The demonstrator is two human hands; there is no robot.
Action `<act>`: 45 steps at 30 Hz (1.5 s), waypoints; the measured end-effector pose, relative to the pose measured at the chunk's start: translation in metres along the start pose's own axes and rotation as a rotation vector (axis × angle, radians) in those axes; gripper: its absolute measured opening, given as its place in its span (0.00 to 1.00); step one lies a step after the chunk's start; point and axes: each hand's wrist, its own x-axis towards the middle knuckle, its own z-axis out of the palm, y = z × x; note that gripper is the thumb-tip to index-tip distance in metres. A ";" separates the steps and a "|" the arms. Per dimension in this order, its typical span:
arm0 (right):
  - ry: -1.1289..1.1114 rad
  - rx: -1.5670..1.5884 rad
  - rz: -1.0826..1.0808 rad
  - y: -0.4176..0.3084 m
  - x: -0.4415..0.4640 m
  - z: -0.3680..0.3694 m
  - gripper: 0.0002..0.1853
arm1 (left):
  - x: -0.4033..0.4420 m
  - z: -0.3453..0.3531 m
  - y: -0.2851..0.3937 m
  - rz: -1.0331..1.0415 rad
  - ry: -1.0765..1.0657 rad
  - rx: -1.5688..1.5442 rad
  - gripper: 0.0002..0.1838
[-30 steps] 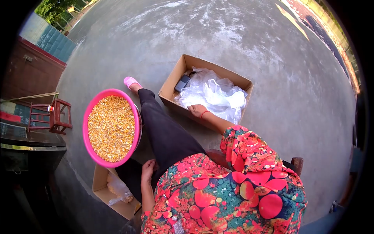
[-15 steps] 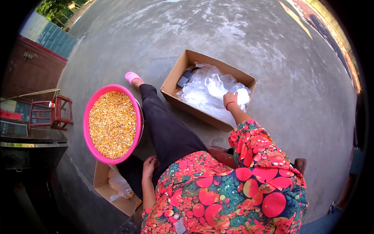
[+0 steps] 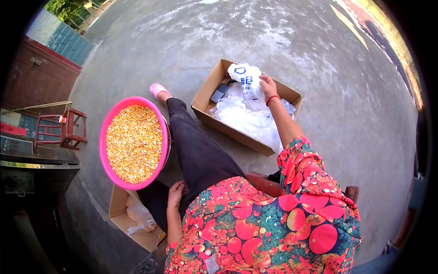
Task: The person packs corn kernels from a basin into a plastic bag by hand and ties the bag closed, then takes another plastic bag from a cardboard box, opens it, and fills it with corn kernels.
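My right hand point(image 3: 268, 87) grips the edge of a white plastic bag point(image 3: 245, 77) with blue printing, held up over an open cardboard box point(image 3: 232, 127). Crumpled clear and white plastic bags point(image 3: 244, 114) fill much of that box, and a dark boxy object point(image 3: 219, 93) sits in its left corner. My left hand point(image 3: 176, 195) rests against my thigh, its fingers curled in and nothing visible in them. Near my left leg stands a pink-rimmed basin point(image 3: 104, 157) heaped with corn kernels point(image 3: 134, 144).
A second cardboard box point(image 3: 117, 203), holding a plastic bag point(image 3: 139, 213) with something brownish inside, lies below the basin. A red wooden chair point(image 3: 70, 130) is at the left, by a dark cabinet point(image 3: 36, 182). Concrete floor point(image 3: 346, 114) stretches ahead and to the right.
My right hand has lifted up and away from the loose bags in the box, raising the white bag so its blue printing shows. My left hand stays in place.
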 end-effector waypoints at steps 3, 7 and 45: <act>0.013 0.415 0.067 -0.020 -0.001 0.013 0.19 | -0.005 0.001 0.006 0.000 0.006 0.009 0.12; -0.372 0.727 0.105 -0.089 -0.020 0.029 0.26 | -0.008 0.005 0.017 0.181 -0.042 -0.039 0.14; -1.273 0.354 -0.497 -0.235 -0.230 0.123 0.08 | -0.124 0.021 0.179 0.829 0.382 -0.765 0.23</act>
